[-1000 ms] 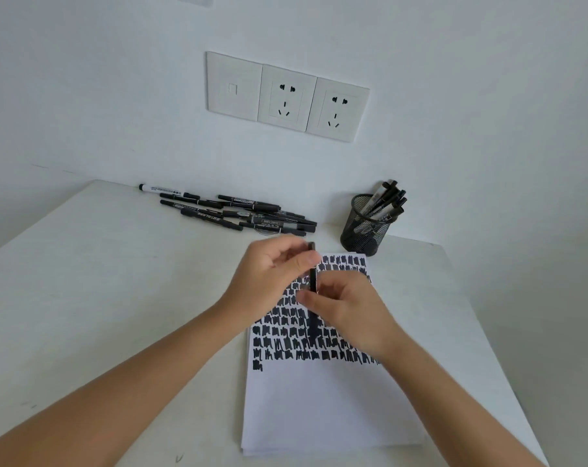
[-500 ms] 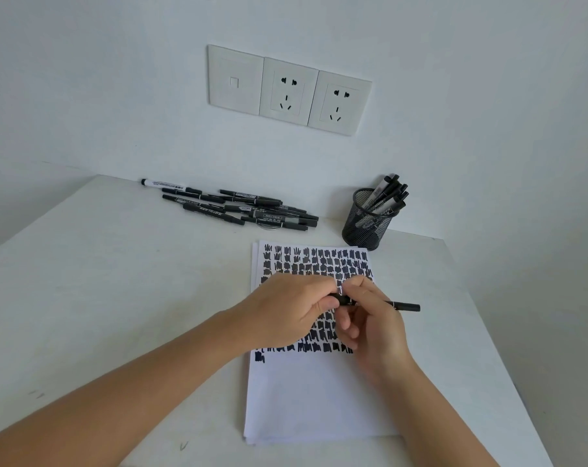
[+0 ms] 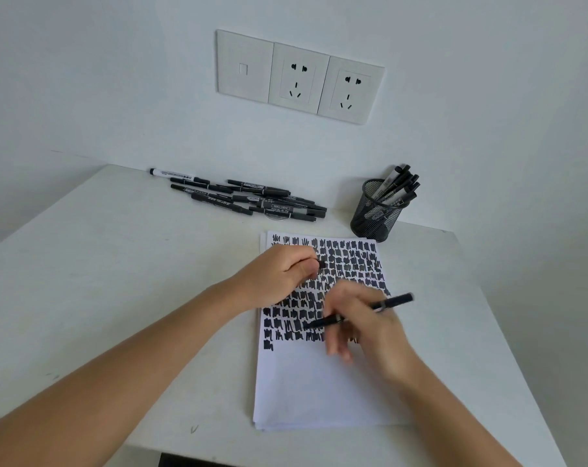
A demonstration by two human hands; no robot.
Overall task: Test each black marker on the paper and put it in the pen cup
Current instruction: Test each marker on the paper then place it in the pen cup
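My right hand (image 3: 363, 318) grips an uncapped black marker (image 3: 392, 302), its tip pointing left and down over the lower rows of black scribbles on the paper (image 3: 319, 382). My left hand (image 3: 282, 276) rests on the paper's upper left and pinches the marker's black cap (image 3: 320, 264). A pile of black markers (image 3: 252, 198) lies at the back of the table. The black mesh pen cup (image 3: 375, 214) stands at the back right with several markers in it.
The white table (image 3: 117, 281) meets a white wall with three socket plates (image 3: 299, 75). The table's right edge runs close to the paper and the cup. Its front edge lies just below the paper stack.
Both hands held the marker together over the paper; now they have parted. The left hand moved up-left with the cap, and the right hand dropped the marker's tip toward the lower scribble rows.
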